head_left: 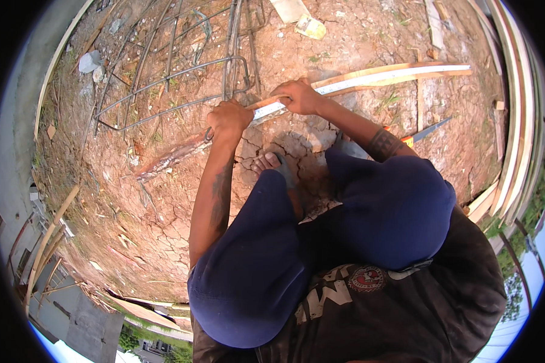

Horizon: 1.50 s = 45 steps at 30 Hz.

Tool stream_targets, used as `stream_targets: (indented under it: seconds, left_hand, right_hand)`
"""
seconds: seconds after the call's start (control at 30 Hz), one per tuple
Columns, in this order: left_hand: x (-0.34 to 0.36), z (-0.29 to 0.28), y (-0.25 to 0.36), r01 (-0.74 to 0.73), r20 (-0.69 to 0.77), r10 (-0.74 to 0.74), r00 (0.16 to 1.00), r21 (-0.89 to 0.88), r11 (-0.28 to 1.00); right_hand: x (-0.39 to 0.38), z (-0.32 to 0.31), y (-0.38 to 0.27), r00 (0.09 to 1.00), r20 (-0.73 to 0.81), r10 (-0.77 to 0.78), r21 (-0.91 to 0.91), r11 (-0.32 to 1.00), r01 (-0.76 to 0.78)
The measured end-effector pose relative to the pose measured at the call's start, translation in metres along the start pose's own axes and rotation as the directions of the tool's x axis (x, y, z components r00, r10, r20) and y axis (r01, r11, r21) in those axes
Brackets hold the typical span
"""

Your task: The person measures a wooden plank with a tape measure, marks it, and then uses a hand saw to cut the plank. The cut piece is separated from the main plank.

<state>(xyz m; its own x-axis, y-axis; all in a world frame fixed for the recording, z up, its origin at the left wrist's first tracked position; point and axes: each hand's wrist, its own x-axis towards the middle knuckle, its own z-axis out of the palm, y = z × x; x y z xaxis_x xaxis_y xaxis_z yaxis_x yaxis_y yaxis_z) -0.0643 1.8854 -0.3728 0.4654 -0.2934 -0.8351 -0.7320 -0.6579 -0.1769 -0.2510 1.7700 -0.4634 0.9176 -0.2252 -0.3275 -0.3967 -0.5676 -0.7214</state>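
Observation:
A long, narrow wooden board [351,80] runs from between my hands to the far right, just above the ground. Along its face lies a white strip [406,72] with bluish marks; whether it is a measuring tape I cannot make out. My left hand [230,119] is closed around the board's left end, its fingertips partly hidden. Farther right, my right hand [299,97] grips the upper edge, fingers bent over it. A small dark ring shows beside my left hand. A rough, bark-edged strip of wood [175,157] lies on the soil to the left.
Bent steel rebar frames [169,78] lie ahead and to the left. A handsaw [431,130] with an orange handle rests right of my knee. Long planks [518,121] are stacked at the far right. Stones [89,62] and wood scraps dot the cracked soil. My bare foot [269,162] is below the board.

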Motion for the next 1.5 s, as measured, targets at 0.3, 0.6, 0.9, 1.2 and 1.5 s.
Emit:
stream_targets:
  seconds: [0.3, 0.6, 0.9, 1.2, 1.5]
  left_hand:
    - [-0.005, 0.035, 0.019, -0.047, -0.039, 0.047, 0.998, -0.003, 0.999]
    - [-0.018, 0.049, 0.025, -0.076, -0.132, 0.088, 0.987, 0.097, 0.992]
    - [-0.014, 0.043, 0.042, -0.121, -0.117, 0.13, 0.985, 0.082, 0.989]
    - [-0.022, 0.05, 0.036, -0.129, -0.18, 0.13, 0.975, 0.021, 0.991]
    - [-0.018, 0.031, 0.041, -0.107, -0.061, 0.107, 0.992, 0.008, 0.994]
  right_hand:
    - [-0.019, 0.02, 0.0, 0.974, -0.191, -0.123, -0.108, 0.989, 0.104]
    - [-0.027, 0.019, -0.002, 0.969, -0.211, -0.129, -0.111, 0.988, 0.108]
    - [-0.033, 0.016, 0.002, 0.963, -0.237, -0.13, -0.143, 0.985, 0.097]
    - [-0.028, 0.016, -0.011, 0.952, -0.233, -0.198, -0.17, 0.972, 0.161]
    - [-0.03, 0.022, -0.007, 0.926, -0.3, -0.231, -0.156, 0.969, 0.191]
